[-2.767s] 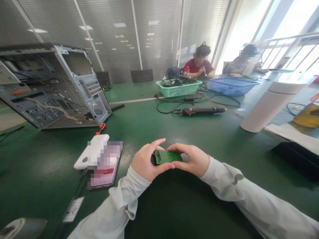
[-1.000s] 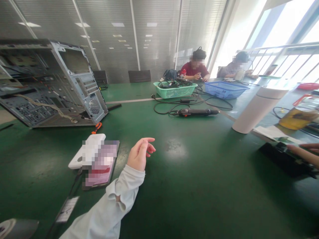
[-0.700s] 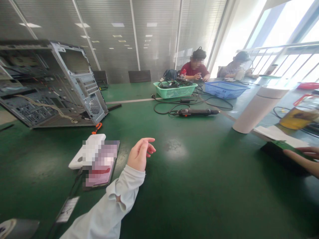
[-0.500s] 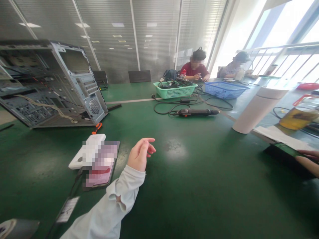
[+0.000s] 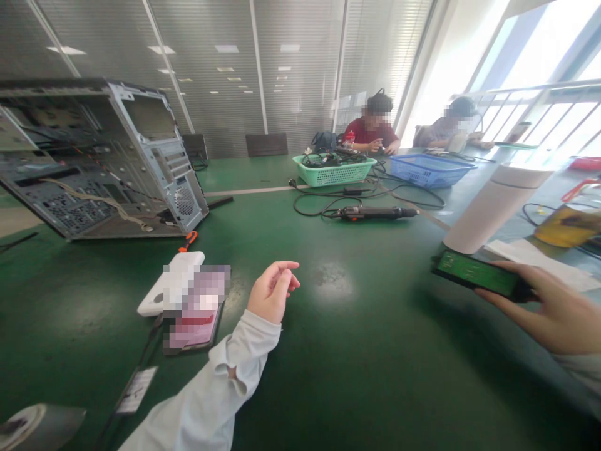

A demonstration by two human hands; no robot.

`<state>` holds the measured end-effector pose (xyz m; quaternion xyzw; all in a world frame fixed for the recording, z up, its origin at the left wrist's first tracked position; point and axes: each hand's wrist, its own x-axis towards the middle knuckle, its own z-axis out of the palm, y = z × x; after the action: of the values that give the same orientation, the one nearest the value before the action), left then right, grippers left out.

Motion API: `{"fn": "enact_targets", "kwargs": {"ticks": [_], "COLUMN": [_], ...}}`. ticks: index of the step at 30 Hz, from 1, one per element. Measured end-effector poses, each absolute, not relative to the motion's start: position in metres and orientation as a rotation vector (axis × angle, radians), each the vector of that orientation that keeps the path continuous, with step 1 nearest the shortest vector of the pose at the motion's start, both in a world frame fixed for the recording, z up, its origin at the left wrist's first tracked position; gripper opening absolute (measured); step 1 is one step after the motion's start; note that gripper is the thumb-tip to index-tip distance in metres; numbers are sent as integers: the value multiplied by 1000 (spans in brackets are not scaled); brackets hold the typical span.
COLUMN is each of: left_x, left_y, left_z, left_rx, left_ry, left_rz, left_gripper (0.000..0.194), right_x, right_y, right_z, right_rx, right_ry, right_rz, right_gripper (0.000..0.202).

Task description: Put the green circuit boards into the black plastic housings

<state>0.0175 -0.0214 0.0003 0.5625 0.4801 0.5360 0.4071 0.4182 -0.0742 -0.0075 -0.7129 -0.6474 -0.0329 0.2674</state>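
Observation:
My left hand (image 5: 273, 290) rests above the green table in mid-view, palm inward, fingers loosely bent with the index stretched out and nothing held. To its left lie a phone (image 5: 203, 318) with a pinkish screen and a white power bank (image 5: 171, 285), both partly blurred. At the right, my right hand (image 5: 549, 307) is wrapped round a black rectangular part (image 5: 474, 273) whose upper face looks like a green circuit board. The part is held tilted above the table, close to the pale cylindrical bottle (image 5: 493, 210). Its exact kind is unclear.
An open computer case (image 5: 103, 163) stands at the left. An electric screwdriver (image 5: 378, 213) with its cable lies mid-table, before a green basket (image 5: 334, 172) of cables and a blue basket (image 5: 429, 169). Papers (image 5: 544, 263) lie at the right. Two people sit at the far end.
My right hand has come in from the right edge, carrying the black part leftward and up, toward the bottle. My left hand keeps its pose; the view has shifted slightly.

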Motion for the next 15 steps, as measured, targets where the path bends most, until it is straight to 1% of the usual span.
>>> {"fn": "enact_targets", "kwargs": {"ticks": [3,5,8,9,11,13,15], "left_x": [16,16,14,13,10,7,4], "left_y": [-21,-22,-24,-23,-20,-15,-12], "left_z": [-3,-4,-4,-4,-4,-6,-8], "left_rx": [1503,1616,1821,1887,1971,1933,1823], "left_ry": [1214,1194,1120,1115,1159,1233,1266], "left_rz": [1321,1295,1248,1245,1273,1331,1381], "left_gripper": [26,32,43,43,36,32,32], "right_x": [340,293,235,220,196,181,173], "right_y": [-60,-53,-45,-43,-39,-36,-32], "right_z": [7,10,11,11,12,13,12], "right_rx": [-1650,-1502,-1420,-1403,-1359,-1312,-1266], "right_ry": [-1954,-2085,-2151,-2158,-2159,-2137,-2096], "right_rz": [-91,11,96,109,140,172,194], "right_gripper": [41,38,37,37,37,37,37]}}
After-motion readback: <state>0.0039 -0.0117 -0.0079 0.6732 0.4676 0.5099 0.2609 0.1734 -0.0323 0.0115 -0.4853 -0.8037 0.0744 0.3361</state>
